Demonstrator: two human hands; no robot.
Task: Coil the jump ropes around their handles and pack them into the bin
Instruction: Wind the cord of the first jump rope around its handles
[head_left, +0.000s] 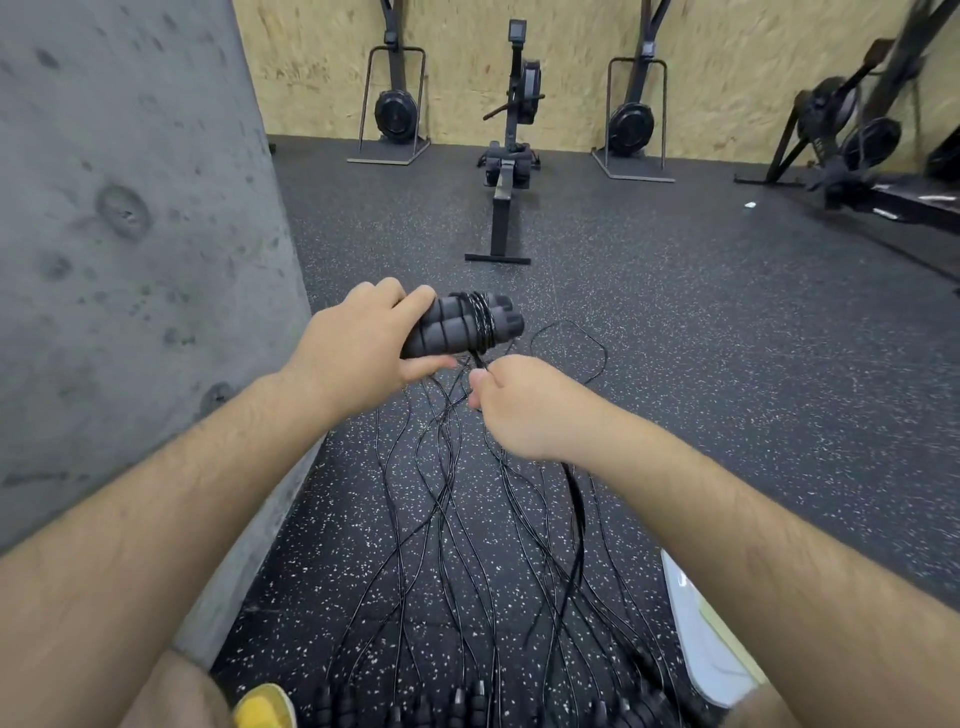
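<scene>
Head view: the left hand (358, 345) is gripping the paired handles (460, 325) above the floor (675, 322). The right hand (511, 402) is pinching the cord (480, 332) just below its few finished turns. Coiling is underway. Next: feed the slack loop round the handles. No bin is showing.

The handles (457, 325) are black, ribbed; the cord (480, 321) wound on them is black with pale flecks. The loose ropes (452, 519): black. The floor (675, 364): charcoal, white-speckled. The pillar (130, 208): mottled grey. The back wall (571, 62): tan, flaked grain. The rowing machine (511, 130): black. The shoe (265, 704): yellow
</scene>
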